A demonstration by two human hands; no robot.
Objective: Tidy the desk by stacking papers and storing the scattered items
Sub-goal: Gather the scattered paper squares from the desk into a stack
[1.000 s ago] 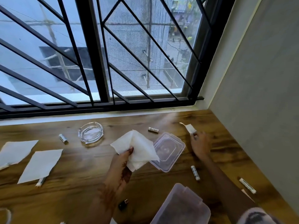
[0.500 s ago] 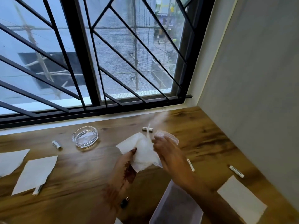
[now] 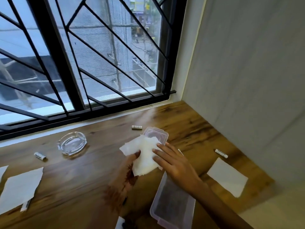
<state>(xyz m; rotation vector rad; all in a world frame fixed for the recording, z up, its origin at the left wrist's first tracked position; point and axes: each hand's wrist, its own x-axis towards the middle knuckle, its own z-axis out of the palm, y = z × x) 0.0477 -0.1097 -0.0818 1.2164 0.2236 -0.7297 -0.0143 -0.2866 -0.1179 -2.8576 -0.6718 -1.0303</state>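
- You held the stack of papers [image 3: 145, 156] off the desk [image 3: 92, 171] in your left hand [image 3: 127, 169], with the thumb pinched over its lower left edge, just in front of the clear lid [image 3: 158, 134]
- Your right hand [image 3: 175, 164] lay with fingers straight and close together, flat against the stack's right side, and it gripped nothing
- The stack's sheets sat uneven, with corners fanned out to the far left, and its long axis ran roughly from your left palm away toward the lid
- The relation that mattered, as I judge it, was that the nearest loose sheet [image 3: 227, 176] lay flat on the desk to the right of your right hand and well apart from the left, so the right hand was the nearer one
- That sheet's long axis ran from far left to near right, and one short end faced your right hand
- A torn sheet [image 3: 19, 187] lay far off to the left, on the side of the hand already holding the stack
- The open container [image 3: 173, 205] sat under your right forearm, its long axis running from near to far
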